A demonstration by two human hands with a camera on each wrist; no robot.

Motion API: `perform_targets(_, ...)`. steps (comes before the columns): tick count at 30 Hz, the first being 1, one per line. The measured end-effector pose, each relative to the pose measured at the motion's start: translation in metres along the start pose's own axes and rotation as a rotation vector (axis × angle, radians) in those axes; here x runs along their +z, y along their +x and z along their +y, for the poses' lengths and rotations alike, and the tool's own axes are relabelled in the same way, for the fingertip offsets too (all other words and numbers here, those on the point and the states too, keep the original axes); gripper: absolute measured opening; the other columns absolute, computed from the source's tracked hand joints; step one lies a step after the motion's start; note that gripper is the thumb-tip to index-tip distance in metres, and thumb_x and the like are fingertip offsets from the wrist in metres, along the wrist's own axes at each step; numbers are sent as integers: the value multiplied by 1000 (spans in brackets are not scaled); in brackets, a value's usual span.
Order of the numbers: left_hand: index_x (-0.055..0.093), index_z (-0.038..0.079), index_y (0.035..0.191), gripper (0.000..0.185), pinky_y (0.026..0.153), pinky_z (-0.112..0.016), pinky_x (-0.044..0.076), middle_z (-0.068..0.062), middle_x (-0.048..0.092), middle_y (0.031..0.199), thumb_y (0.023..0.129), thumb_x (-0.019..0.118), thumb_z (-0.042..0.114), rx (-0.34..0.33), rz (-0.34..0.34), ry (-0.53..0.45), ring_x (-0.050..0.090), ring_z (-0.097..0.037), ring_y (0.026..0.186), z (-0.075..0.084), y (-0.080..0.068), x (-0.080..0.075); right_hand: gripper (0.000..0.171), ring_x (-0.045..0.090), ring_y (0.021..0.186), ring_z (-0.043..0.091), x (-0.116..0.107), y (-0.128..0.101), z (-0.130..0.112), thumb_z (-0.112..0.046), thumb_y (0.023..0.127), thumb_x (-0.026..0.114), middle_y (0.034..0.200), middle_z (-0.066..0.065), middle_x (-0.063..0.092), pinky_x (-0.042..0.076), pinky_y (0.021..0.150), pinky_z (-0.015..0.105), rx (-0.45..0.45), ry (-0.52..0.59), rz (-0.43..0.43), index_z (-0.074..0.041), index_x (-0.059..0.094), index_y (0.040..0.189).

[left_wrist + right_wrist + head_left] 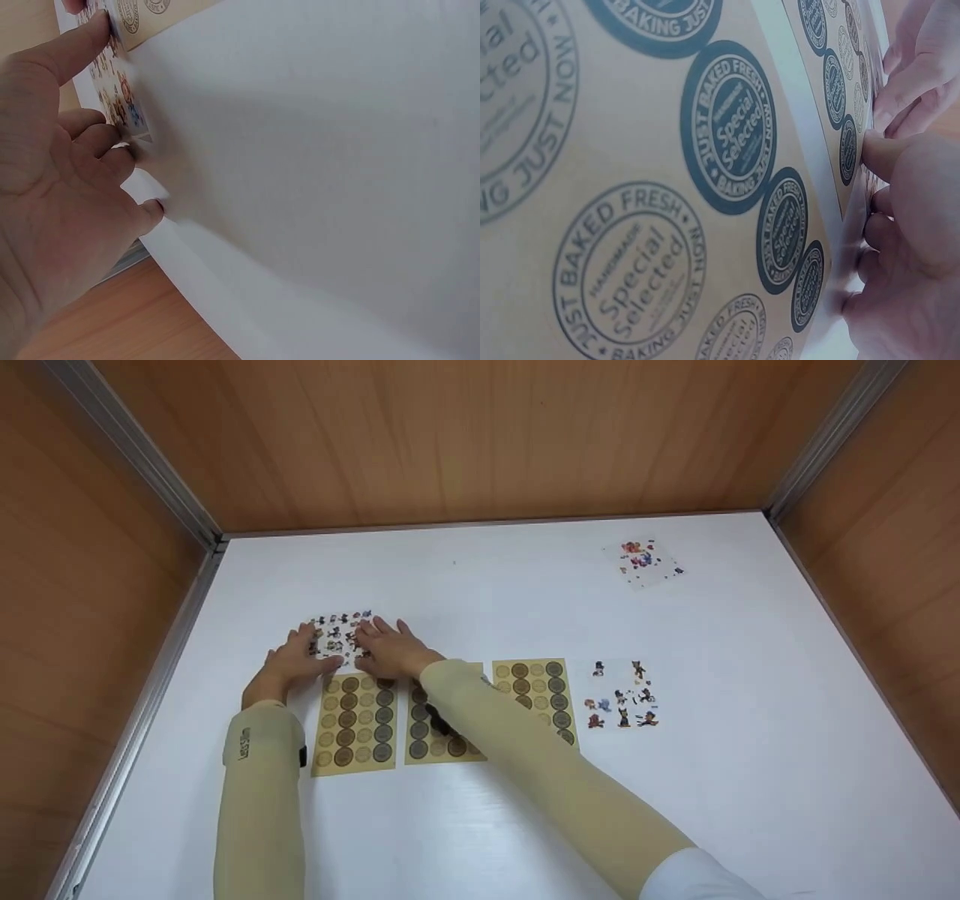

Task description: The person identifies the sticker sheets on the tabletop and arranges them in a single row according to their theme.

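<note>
A small clear sticker sheet [335, 639] printed with several cartoon figures lies flat on the white table, left of centre. My left hand [294, 664] rests on its left side, fingertips along that edge and thumb at the near side. Across from it, my right hand [394, 651] lays its spread fingers on the sheet's right side. In the left wrist view, the fingers of the left hand [67, 172] touch the sheet and table with no grip on either. The right wrist view shows the right hand [919, 240] with its fingertips down; its palm hides part of the sheet.
Three brown sheets of round labels lie in a row nearer me: a left one [356, 727], a middle one [442, 748] and a right one [536, 690], the last two partly under my right forearm. Further right are a clear sticker sheet [622, 697] and another far back [643, 562].
</note>
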State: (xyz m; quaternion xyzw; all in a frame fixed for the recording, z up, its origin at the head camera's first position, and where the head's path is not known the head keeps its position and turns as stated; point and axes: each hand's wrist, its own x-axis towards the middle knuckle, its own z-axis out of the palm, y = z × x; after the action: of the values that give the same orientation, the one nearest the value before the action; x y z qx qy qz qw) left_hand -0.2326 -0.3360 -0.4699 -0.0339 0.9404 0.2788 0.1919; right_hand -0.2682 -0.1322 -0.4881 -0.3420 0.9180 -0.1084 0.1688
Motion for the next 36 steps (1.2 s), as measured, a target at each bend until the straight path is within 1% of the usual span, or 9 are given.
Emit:
perform_targets(3,1,-3,160,101,120,-61,-9,-29,-7,163,97,63,46,-13,-5,-9,-9,-46,151,0,0,1,66,2,155,17,1,0,1,-46,108,41,169,-2,11,1,126,40,6,0,-4,-17,20,164)
perform_targets(9,-1,-1,160,100,120,-61,-9,-28,-8,164,98,62,46,-37,-15,-23,-10,-46,150,0,-1,-1,65,5,155,19,2,1,0,-46,108,40,169,0,13,4,126,41,-13,-16,17,-16,22,163)
perform_targets(16,-1,-1,160,101,119,-64,-6,-30,-8,163,98,62,46,-38,-29,-17,-8,-50,149,1,0,0,65,3,155,17,3,0,-1,-47,108,40,169,-2,12,3,126,40,3,-19,2,-18,21,163)
perform_targets(23,0,0,161,98,119,-63,-7,-28,-6,164,99,62,44,-41,-28,-23,-8,-48,150,4,1,0,65,4,155,19,1,-1,0,-45,108,40,169,0,12,3,126,42,-2,-16,12,-16,21,163)
perform_targets(29,0,-2,160,98,120,-62,-7,-30,-4,163,99,62,43,-22,-17,-8,-6,-49,150,8,-1,0,65,4,155,19,1,-1,1,-45,108,40,169,-1,12,3,126,42,-3,-17,17,-16,21,163)
perform_targets(33,1,-1,160,98,120,-63,-4,-30,-4,163,98,63,43,-31,-13,-10,-5,-50,150,9,-2,-1,65,4,155,18,1,0,0,-46,108,40,169,-2,12,4,126,42,-1,-20,16,-17,21,163)
perform_targets(36,2,0,161,97,120,-65,0,-31,-2,163,98,62,42,-43,-16,-10,-3,-52,149,8,-3,-1,65,5,155,18,2,0,-1,-46,108,41,169,-2,13,5,126,42,-8,-15,20,-17,22,163)
